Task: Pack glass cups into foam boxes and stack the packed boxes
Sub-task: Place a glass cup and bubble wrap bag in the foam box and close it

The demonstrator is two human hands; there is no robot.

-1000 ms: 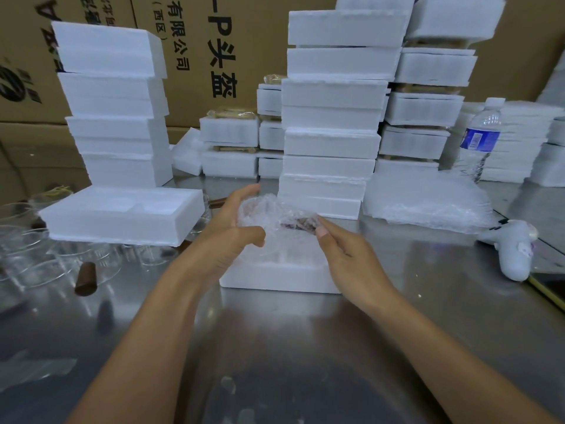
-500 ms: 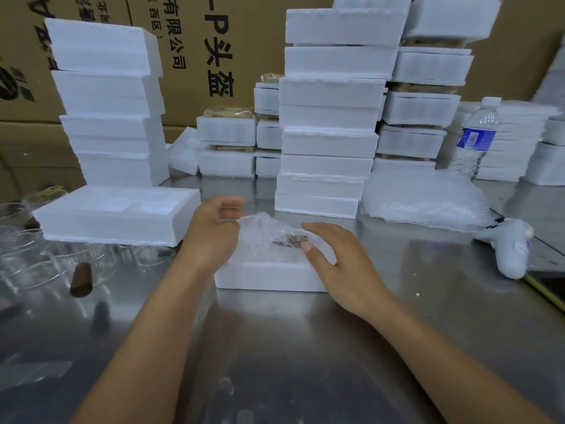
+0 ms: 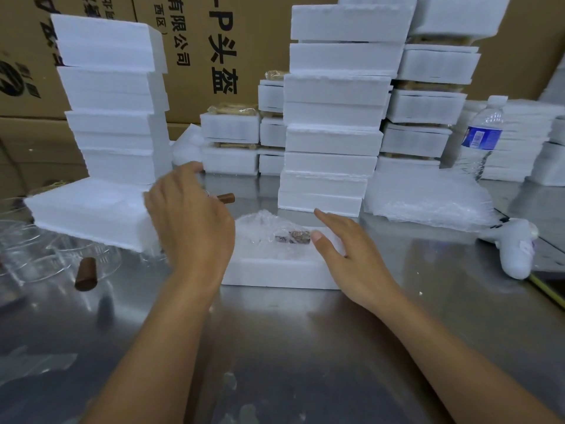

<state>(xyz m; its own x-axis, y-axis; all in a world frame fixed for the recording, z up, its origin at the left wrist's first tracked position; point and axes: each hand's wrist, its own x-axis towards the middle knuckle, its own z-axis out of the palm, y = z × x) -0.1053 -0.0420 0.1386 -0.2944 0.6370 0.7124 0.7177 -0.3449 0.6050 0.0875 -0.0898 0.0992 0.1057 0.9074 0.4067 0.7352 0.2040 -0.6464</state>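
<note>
A tall stack of foam boxes [image 3: 330, 117] stands just behind the open foam box [image 3: 275, 275] on the shiny table [image 3: 290, 347]; another stack [image 3: 113, 102] rises on the left, with a flat foam lid [image 3: 88, 212] in front of it, over bare glass cups [image 3: 46, 255]; a pile of bubble wrap [image 3: 428, 200], a water bottle [image 3: 483, 136] with a blue label and a white hand tool [image 3: 513, 249] sit on the right. The brown cartons [image 3: 220, 56] behind read 有限公司, 头盔 and 西区. The wrapped cup [image 3: 269, 231] lies in the open foam box; the right hand [image 3: 351, 258] rests beside it with straight fingers, thumb touching the wrap, gripping nothing. The left hand [image 3: 192, 221] has left the wrap since a moment ago; it hangs in front of the lid's corner, fingers loose, holding nothing.
</note>
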